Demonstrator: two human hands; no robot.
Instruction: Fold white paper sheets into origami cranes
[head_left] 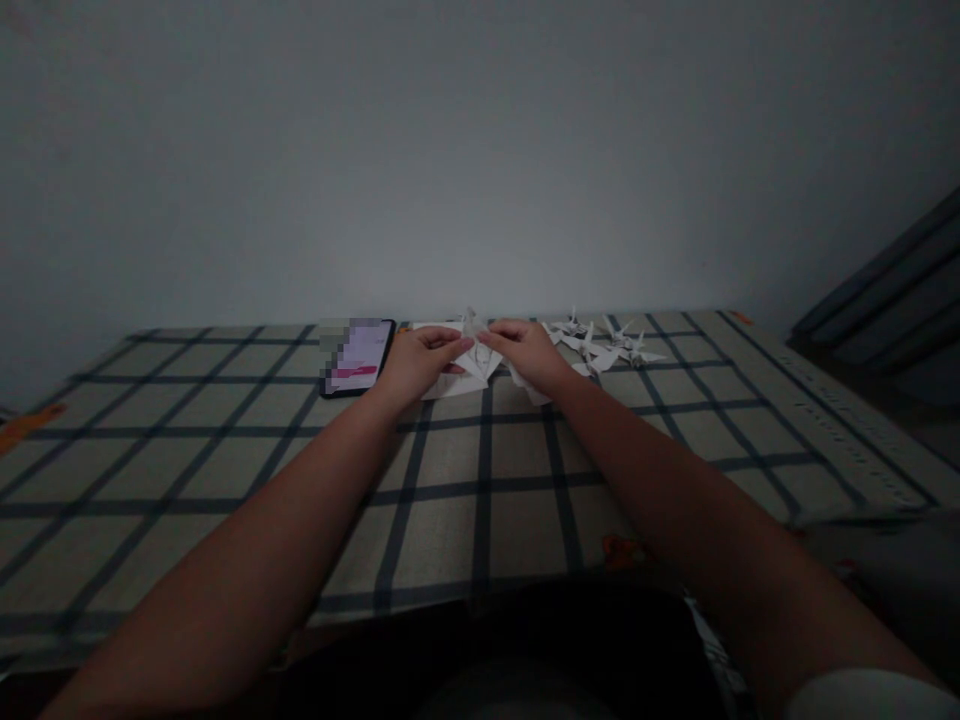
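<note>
Between my two hands is a piece of folded white paper [480, 362], its layers spread and a point rising at the top. My left hand [421, 362] pinches its left side between thumb and fingers. On the other side my right hand [527, 352] grips the paper with thumb and forefinger. More white paper lies flat under and around the hands. Just right of my right hand sit several folded paper cranes [592, 350], close together.
A phone [364, 358] with its screen lit lies left of my left hand. The table wears a checked cloth [450, 460] and stands against a pale wall [480, 160]. Dark striped fabric [885, 270] slopes at the far right.
</note>
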